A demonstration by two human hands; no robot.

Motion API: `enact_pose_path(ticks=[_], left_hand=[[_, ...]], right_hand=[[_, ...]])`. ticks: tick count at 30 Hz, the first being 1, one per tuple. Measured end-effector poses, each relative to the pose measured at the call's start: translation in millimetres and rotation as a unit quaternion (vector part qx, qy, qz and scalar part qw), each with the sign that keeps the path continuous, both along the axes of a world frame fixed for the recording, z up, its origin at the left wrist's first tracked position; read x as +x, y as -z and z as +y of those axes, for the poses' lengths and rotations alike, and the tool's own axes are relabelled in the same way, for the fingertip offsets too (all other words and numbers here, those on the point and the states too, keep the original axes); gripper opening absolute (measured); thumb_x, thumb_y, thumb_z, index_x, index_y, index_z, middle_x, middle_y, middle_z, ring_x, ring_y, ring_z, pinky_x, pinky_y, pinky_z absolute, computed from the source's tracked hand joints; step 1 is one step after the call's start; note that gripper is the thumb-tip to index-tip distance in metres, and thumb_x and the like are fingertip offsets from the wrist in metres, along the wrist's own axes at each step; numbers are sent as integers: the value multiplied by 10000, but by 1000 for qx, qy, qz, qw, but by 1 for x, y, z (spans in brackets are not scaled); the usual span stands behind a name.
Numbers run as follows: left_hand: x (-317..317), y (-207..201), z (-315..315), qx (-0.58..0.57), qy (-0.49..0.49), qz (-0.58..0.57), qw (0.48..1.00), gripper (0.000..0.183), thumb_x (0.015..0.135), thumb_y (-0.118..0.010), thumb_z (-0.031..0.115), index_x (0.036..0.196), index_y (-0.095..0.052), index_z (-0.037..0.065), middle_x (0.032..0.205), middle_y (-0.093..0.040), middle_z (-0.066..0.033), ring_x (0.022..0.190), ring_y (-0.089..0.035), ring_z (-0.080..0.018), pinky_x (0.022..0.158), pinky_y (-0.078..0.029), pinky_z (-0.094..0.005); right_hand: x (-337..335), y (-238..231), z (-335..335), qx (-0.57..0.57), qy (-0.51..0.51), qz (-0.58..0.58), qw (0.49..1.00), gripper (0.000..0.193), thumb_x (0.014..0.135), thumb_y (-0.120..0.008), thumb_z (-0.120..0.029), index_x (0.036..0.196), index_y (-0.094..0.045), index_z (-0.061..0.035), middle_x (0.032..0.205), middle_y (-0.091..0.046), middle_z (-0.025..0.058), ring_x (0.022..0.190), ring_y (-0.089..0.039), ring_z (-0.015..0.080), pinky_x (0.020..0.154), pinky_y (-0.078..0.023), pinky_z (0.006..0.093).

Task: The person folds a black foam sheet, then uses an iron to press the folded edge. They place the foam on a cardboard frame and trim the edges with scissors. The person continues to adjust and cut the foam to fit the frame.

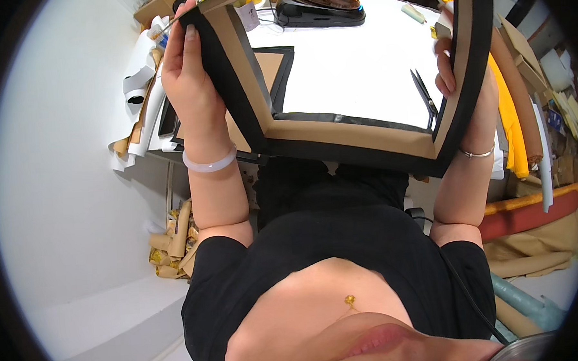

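Note:
Both my hands hold up a rectangular frame (348, 131), with black borders and tan board strips around an open middle. My left hand (193, 72) grips its left side near the far corner, fingers pressed against the black edge. Around the right side wraps my right hand (446, 67); its fingertips show through the opening, while the palm is behind the frame. Also seen through the opening, black scissors (425, 96) lie on the white table (355, 68). A black-edged tan board (272, 64) lies on the table to the left, partly covered by the frame.
A black device with a shiny bronze top (320, 10) stands at the table's back. Paper rolls (145, 116) lean at the left beside a white wall (62, 158). Yellow material (511, 129) and a brown roll (525, 115) hang over the right side.

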State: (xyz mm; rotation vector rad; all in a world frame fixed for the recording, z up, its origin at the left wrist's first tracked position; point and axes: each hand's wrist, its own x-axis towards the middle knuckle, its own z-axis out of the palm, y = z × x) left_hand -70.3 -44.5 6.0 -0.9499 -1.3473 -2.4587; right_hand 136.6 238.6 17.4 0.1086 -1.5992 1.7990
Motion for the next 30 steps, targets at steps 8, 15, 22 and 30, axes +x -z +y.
enact_pose_path(ticks=[8, 15, 22, 30], left_hand=[[-7, -12, 7, -82, -37, -99, 991, 411, 1080, -561, 147, 1433, -540, -62, 1266, -660, -80, 1111, -615, -133, 947, -500, -254], [-40, -30, -20, -173, 158, -44, 971, 382, 1029, -637, 104, 1397, -607, 6, 1217, -709, -32, 1023, -654, -95, 899, -533, -258], [-45, -38, -11, -168, 146, 17, 975, 331, 981, -682, 37, 1310, -680, 5, 1215, -724, -48, 1041, -665, -110, 923, -529, -246], [-51, -27, 6, -183, 56, -15, 981, 297, 950, -688, -18, 1247, -707, -22, 1166, -740, -88, 1021, -691, -135, 914, -541, -248]], right_hand=[[3, 10, 46, -56, -324, -23, 944, 380, 1020, -623, -479, 942, -468, -141, 670, -488, -27, 520, -469, 49, 466, -402, 188], [10, -9, 53, -29, -298, -39, 953, 368, 1013, -654, -448, 931, -459, -147, 642, -466, -19, 480, -456, 55, 436, -405, 190], [15, -14, 51, -30, -296, -23, 954, 373, 971, -720, -417, 914, -470, -147, 637, -502, -1, 474, -486, 52, 442, -426, 159], [21, -9, 33, -4, -245, -22, 969, 375, 984, -693, -457, 953, -494, -140, 661, -546, -2, 521, -561, 55, 474, -461, 149]])
